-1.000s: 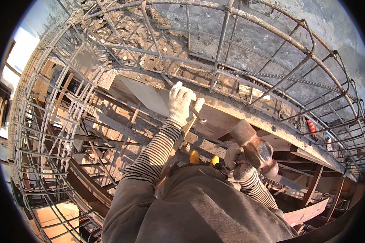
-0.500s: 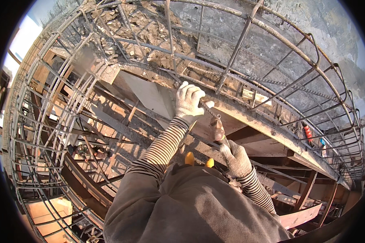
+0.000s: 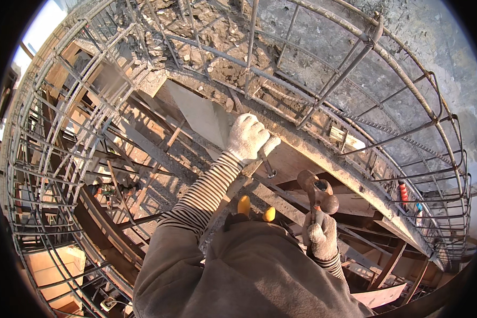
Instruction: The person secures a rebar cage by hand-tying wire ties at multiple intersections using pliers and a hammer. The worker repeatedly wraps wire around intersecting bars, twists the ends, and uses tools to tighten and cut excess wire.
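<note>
My left hand, in a pale knit glove, is closed around a steel rod. The rod's free end, slightly widened, points down toward me. That hand is at the edge of the concrete, and its fingers hide the rod's middle. Lower and to the right, my right hand, gloved the same way, grips a hammer by its handle. The brown, rounded hammer head is raised toward me, apart from the rod.
A curved cage of rebar arches across the far side and right. More rebar fills the left. A timber-edged ledge runs diagonally. Yellow shoe tips show below me, above beams and boards. A red-handled tool stands at the right.
The hammer has drawn back from the rod, down and to the right, with my right hand. My left hand stays around the rod while the view shifts slightly.
</note>
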Available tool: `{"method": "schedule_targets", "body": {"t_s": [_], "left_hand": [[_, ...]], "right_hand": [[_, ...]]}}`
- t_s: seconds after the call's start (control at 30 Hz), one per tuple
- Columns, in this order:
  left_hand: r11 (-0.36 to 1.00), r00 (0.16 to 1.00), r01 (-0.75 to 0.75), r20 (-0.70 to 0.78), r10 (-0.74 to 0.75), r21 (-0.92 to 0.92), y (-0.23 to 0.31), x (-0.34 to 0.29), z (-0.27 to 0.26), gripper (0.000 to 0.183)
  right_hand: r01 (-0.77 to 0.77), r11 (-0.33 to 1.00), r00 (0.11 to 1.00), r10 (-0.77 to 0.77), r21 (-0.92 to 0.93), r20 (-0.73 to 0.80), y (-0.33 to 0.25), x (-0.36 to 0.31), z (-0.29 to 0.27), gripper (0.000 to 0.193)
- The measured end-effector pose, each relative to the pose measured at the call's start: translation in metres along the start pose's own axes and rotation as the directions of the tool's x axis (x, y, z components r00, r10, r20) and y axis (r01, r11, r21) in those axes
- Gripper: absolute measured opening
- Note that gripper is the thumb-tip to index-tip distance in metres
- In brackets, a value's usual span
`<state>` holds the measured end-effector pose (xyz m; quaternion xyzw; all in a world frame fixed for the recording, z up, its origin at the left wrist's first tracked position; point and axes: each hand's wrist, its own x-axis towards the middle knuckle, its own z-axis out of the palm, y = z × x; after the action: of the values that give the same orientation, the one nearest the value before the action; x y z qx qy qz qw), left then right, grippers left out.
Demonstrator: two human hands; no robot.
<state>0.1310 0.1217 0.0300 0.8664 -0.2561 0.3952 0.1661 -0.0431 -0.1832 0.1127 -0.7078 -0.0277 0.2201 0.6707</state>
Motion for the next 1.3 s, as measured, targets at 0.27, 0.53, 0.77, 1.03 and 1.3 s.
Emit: {"method": "schedule_targets", "body": {"t_s": [0.27, 0.53, 0.77, 1.03, 1.3], "left_hand": [[0.991, 0.963, 0.129, 0.236, -0.132, 0.027, 0.018, 0.031, 0.013, 0.013], [0.991, 0.961, 0.123, 0.243, -0.133, 0.054, 0.021, 0.036, 0.017, 0.006], [0.995, 0.986, 0.1, 0.131, -0.102, 0.018, 0.014, 0.031, 0.021, 0.028], [0.999, 0.999, 0.046, 0.002, -0.046, -0.022, 0.003, 0.02, 0.034, 0.05], [0.996, 0.982, -0.08, 0.17, 0.085, -0.033, -0.015, 0.022, 0.03, 0.07]], "right_hand": [[0.291, 0.85, 0.947, -0.322, 0.44, -0.002, 0.044, 0.008, 0.002, 0.06], [0.332, 0.894, 0.941, -0.292, 0.3, -0.171, 0.107, 0.071, 0.024, 0.054], [0.225, 0.514, 0.771, -0.613, 0.828, 0.172, 0.207, 0.103, 0.01, 0.05], [0.019, 0.679, 0.999, -0.048, 0.733, 0.018, 0.143, 0.118, 0.06, 0.017], [0.412, 0.557, 0.857, -0.505, 0.721, -0.1, 0.211, 0.149, 0.076, 0.02]]}}
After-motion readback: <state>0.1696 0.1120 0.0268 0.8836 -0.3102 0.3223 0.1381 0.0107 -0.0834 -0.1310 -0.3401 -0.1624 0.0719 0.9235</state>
